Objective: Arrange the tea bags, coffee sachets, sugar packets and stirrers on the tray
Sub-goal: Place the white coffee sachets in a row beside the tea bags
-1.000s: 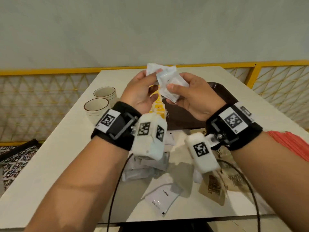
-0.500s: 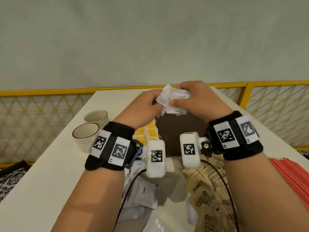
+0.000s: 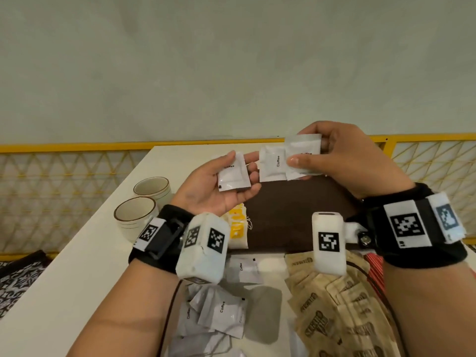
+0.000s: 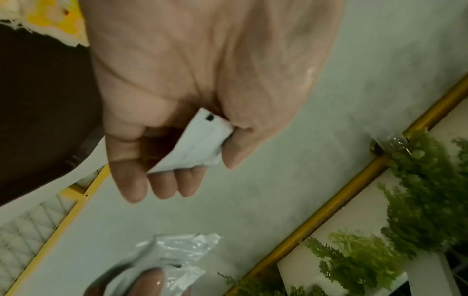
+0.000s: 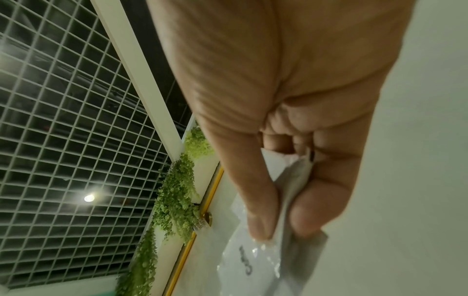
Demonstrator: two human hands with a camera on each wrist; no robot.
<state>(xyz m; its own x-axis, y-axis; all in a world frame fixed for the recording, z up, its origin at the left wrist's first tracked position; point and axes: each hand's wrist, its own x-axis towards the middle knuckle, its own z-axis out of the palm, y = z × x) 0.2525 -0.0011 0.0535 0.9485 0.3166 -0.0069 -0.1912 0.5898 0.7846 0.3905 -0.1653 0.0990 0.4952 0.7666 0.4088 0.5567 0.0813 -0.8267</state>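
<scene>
My left hand lies palm up over the left edge of the brown tray, its thumb and fingers holding one white coffee sachet. The left wrist view shows that hand pinching the same sachet. Just to the right, my right hand pinches two overlapping coffee sachets under its thumb; these sachets also appear in the right wrist view. Yellow tea bags lie in a row on the tray's left side. Both hands are raised above the tray.
Loose coffee sachets lie on the white table in front of the tray, brown sugar packets to their right, red stirrers beyond. Two cups stand left of the tray. A yellow railing runs behind.
The hands held one bundle of sachets together; now they have parted. The left keeps one sachet, the right keeps two fanned out.
</scene>
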